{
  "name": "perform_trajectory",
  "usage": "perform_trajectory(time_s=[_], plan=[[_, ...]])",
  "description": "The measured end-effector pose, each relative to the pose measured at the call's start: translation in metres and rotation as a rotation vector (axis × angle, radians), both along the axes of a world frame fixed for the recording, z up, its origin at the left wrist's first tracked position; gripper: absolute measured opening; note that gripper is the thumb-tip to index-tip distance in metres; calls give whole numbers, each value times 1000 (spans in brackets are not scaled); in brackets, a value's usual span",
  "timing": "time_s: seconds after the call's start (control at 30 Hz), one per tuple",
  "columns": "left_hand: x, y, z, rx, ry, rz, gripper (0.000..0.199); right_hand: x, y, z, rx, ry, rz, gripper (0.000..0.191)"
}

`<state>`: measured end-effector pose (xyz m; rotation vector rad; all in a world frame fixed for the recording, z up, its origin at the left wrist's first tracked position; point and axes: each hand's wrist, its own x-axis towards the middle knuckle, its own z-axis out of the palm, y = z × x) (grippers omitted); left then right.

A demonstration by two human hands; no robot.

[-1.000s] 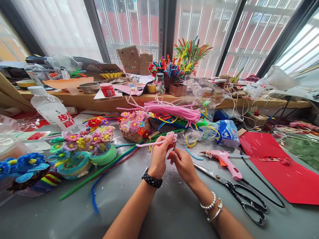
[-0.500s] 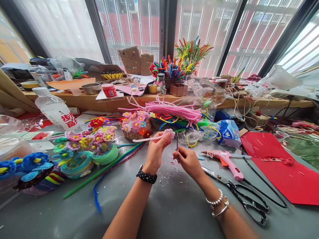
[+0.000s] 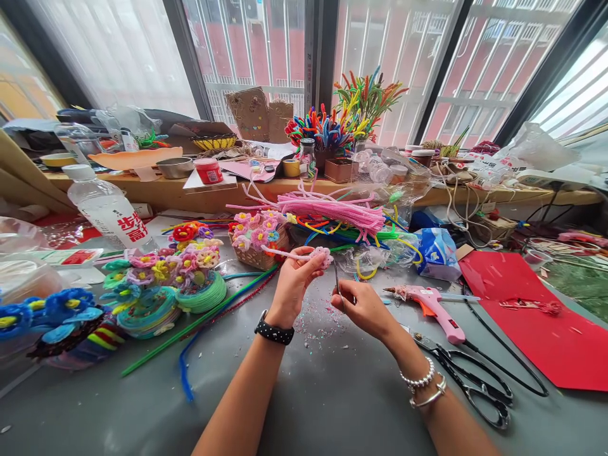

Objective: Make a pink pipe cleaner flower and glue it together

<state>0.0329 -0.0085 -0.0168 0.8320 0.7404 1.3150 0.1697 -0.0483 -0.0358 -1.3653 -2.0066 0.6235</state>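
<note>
Pinched in my left hand (image 3: 293, 285) is a pale pink pipe-cleaner flower (image 3: 323, 256), its fuzzy stem (image 3: 284, 254) sticking out to the left. My right hand (image 3: 363, 306) is closed around a slim dark metal tool (image 3: 336, 277) that points upward, its tip close to the flower's right side. I cannot make out whether the tool is tweezers or small scissors. Pink and glittery scraps (image 3: 320, 320) lie on the grey table (image 3: 323, 392) below both hands. Behind them is a bundle of pink pipe cleaners (image 3: 332, 211).
Right of my right hand lie a pink glue gun (image 3: 439, 310), large black-handled scissors (image 3: 470, 373) and red card (image 3: 536, 316). On the left are pipe-cleaner flower pots (image 3: 202, 291), green pipe cleaners (image 3: 190, 329) and a plastic bottle (image 3: 109, 209). A basket of pink flowers (image 3: 259, 253) sits behind my left hand.
The flower in my left hand has turned slightly, and its stem now slants up to the left. My right hand has shifted a little right and down with the tool.
</note>
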Motion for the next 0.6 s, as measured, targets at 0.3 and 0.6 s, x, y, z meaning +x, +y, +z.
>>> perform_trajectory(time_s=[0.3,0.6], plan=[[3,-1,-1,10,10,-9,34,-2,1,-3,31,68,-53,52],[-2,4,-1,45,18,74,39,4,2,-1,106,121,-91,52]])
